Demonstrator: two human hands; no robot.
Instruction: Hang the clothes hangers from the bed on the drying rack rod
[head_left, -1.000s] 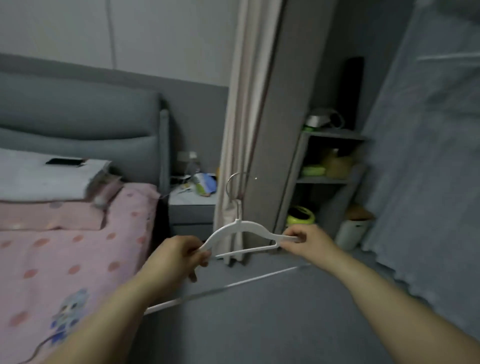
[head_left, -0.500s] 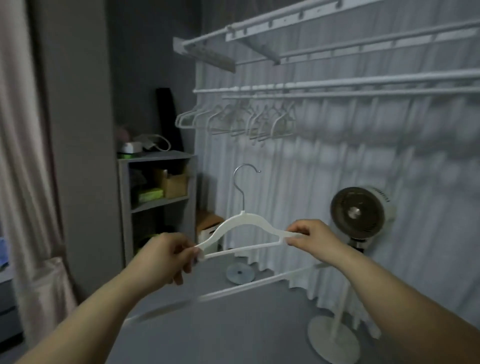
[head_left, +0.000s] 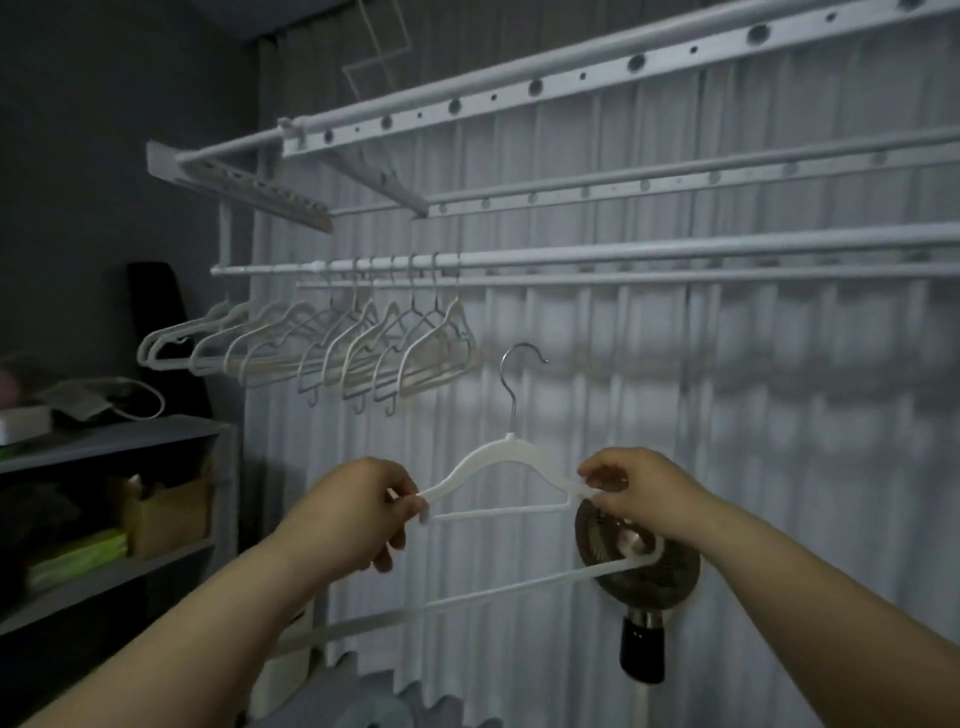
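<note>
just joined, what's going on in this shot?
A person holds a white hanger by its two ends, left hand on one end, right hand on the other, hook pointing up. It is below the rod and not yet hooked on. A row of hangers already hangs on the rod, up and to the left.

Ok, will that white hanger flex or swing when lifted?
Probably light: the left hand and right hand carry the hanger by pinching its ends. Likely stiff; its thin lower bar shows no sag. Hung by its single slim hook, it may swing.
</note>
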